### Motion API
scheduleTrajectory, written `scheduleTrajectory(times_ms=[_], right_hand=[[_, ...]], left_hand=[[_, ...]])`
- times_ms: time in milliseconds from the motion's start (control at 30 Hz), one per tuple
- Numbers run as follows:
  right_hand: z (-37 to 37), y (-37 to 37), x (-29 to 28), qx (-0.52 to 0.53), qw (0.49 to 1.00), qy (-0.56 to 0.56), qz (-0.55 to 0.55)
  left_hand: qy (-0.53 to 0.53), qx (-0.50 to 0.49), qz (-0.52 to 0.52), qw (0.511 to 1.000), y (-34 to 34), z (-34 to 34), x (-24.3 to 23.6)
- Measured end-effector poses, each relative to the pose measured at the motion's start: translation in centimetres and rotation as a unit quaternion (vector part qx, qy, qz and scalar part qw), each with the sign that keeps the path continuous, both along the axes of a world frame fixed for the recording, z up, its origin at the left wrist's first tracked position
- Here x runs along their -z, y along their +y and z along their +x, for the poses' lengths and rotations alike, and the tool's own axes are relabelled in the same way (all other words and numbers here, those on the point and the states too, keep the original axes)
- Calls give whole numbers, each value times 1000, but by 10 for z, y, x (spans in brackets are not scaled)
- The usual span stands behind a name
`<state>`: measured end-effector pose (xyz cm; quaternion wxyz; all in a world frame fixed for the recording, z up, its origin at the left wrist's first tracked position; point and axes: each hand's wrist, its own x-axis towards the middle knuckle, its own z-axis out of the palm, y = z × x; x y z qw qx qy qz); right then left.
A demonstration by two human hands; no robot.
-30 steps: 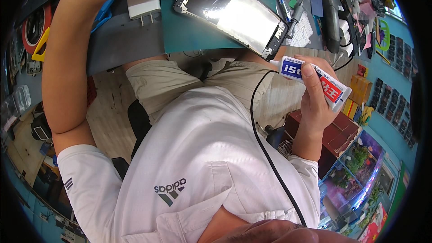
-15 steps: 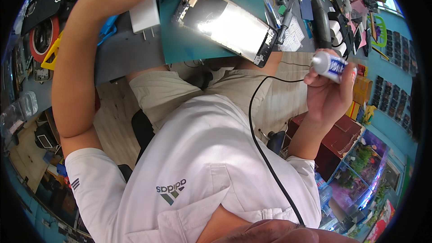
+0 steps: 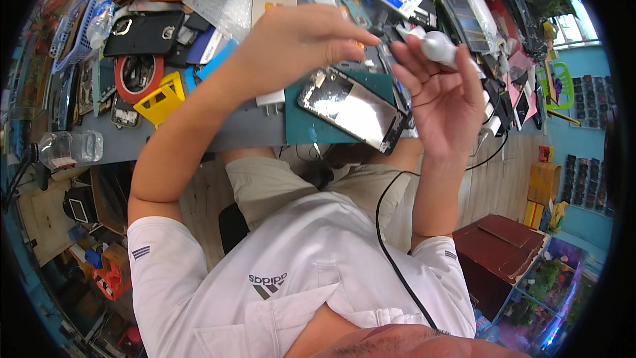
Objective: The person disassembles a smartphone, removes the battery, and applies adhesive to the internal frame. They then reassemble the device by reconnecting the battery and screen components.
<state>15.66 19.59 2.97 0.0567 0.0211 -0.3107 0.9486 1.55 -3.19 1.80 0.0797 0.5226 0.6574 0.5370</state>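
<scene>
My right hand (image 3: 442, 109) is raised over the right of the bench, its thumb and fingers around a small white tube (image 3: 438, 48) seen nearly end-on. My left hand (image 3: 305, 38) hovers to the left of it, index finger and thumb stretched toward the tube with a gap between them; I see nothing held there. Below both hands, a phone screen in a black frame (image 3: 358, 111) lies slanted on a green mat (image 3: 305, 126). Its bright surface reflects light, and its lower corner reaches past the mat's near edge.
To the left are red-rimmed tape (image 3: 139, 78), a yellow stand (image 3: 161, 99), a black phone case (image 3: 143, 33) and a clear bottle (image 3: 71, 148). A white charger (image 3: 270, 101) sits beside the mat. A black cable (image 3: 381, 205) runs across my front. Phone parts crowd the back.
My left hand has come down from the upper edge toward the tube. My right hand has turned the tube and brought it inward. The view has shifted, showing more of the bench's back.
</scene>
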Motion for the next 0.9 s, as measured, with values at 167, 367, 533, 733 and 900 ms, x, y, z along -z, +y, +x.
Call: scheduleTrajectory(times_ms=[167, 367, 533, 733, 900], right_hand=[[-12, -28, -2, 62, 992, -61, 86], [-14, -37, 3, 68, 991, -79, 87], [-14, -41, 3, 80, 989, -86, 87], [-13, -47, 1, 86, 988, -80, 103], [-13, -49, 4, 87, 989, -69, 101]], left_hand=[[-173, 30, 62, 982, 4, 8, 1], [-177, 67, 112, 976, 5, 9, 7], [-258, 50, 175, 949, 7, 12, 9], [-260, 19, 191, 946, 6, 12, 11], [-258, 18, 212, 942, 7, 11, 15]])
